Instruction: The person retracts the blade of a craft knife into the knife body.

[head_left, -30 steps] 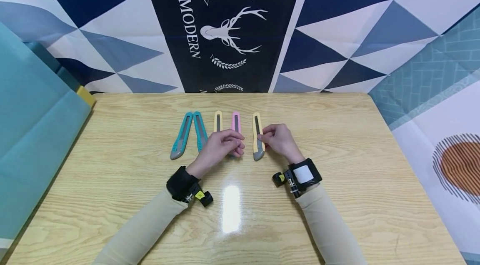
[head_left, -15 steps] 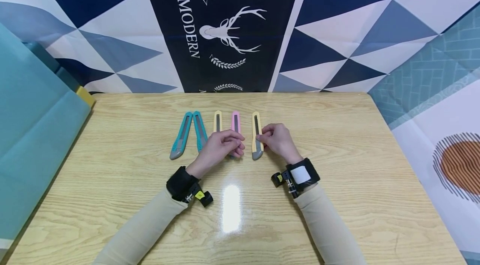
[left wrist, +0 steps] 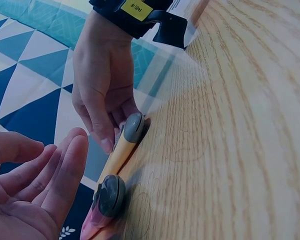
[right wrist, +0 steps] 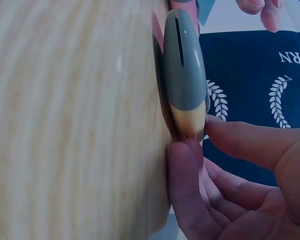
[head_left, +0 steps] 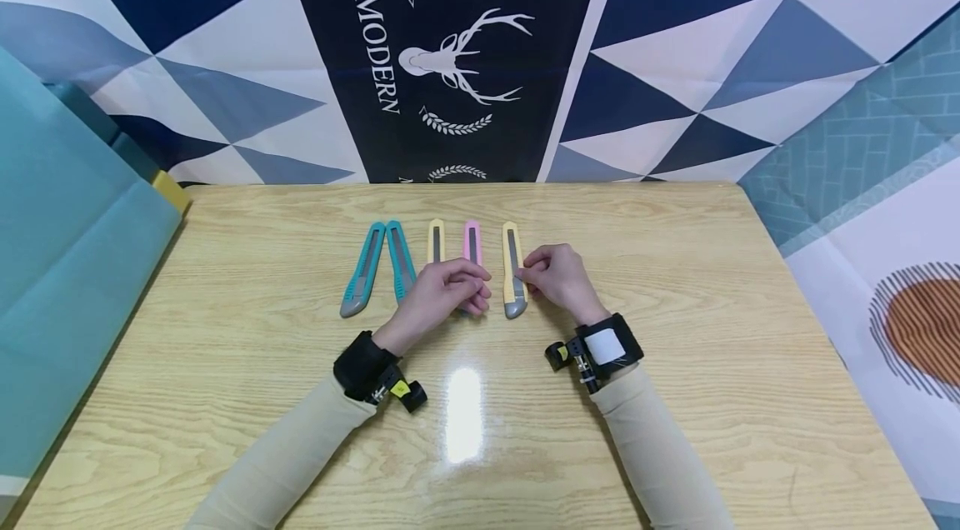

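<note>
My right hand (head_left: pixel 558 273) pinches the right-hand yellow utility knife (head_left: pixel 512 251), which lies lengthwise on the table with its grey end toward me. In the right wrist view the thumb rests by its upper face and a fingertip (right wrist: pixel 184 160) presses its side near the table. My left hand (head_left: pixel 435 288) hovers over the pink utility knife (head_left: pixel 472 240) and the other yellow utility knife (head_left: pixel 437 240), hiding their lower parts. Its fingers are loosely bent with nothing between them; the left wrist view shows the pink knife's grey end (left wrist: pixel 111 195) apart from them.
Two teal utility knives (head_left: pixel 363 270) lie on the left of the row, tops close together and lower ends spread. The wooden table (head_left: pixel 675 397) meets a patterned wall cloth (head_left: pixel 637 97) at its far edge. A teal block-like surface (head_left: pixel 67 263) borders the left side.
The right-hand yellow knife has shifted very slightly left, toward the pink one, with my right hand on it. My left hand and the other knives have stayed put.
</note>
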Available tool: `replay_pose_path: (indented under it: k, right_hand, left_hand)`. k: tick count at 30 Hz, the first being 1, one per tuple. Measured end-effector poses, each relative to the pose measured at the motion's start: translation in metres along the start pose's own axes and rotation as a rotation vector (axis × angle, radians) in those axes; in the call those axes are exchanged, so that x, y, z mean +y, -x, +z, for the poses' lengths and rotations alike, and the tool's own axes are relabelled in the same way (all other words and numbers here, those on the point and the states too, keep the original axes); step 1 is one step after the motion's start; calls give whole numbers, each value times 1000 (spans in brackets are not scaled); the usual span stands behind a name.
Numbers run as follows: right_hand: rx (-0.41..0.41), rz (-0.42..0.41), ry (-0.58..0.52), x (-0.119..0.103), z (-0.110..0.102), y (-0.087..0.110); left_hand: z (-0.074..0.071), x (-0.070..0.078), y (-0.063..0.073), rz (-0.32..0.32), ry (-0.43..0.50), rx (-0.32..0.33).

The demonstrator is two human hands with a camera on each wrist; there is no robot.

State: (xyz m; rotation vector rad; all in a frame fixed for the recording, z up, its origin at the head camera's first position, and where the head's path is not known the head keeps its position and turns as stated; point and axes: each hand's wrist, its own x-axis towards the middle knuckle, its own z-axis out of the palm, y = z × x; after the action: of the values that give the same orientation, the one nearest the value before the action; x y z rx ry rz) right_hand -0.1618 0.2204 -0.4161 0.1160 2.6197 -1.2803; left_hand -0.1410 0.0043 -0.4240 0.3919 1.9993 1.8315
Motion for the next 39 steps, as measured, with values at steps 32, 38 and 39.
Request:
replay_pose_path:
  k: [32, 38, 39]
  right_hand:
    - [-7, -33, 33, -1, -3, 1]
    - [29, -87, 83, -2, -7, 4]
    - [40, -108, 84, -2, -7, 4]
  left_hand:
    - [-2, 2, 1, 4, -15, 6]
    - [-3, 5, 2, 14, -26, 7]
    - [-4, 7, 3, 21, -32, 10]
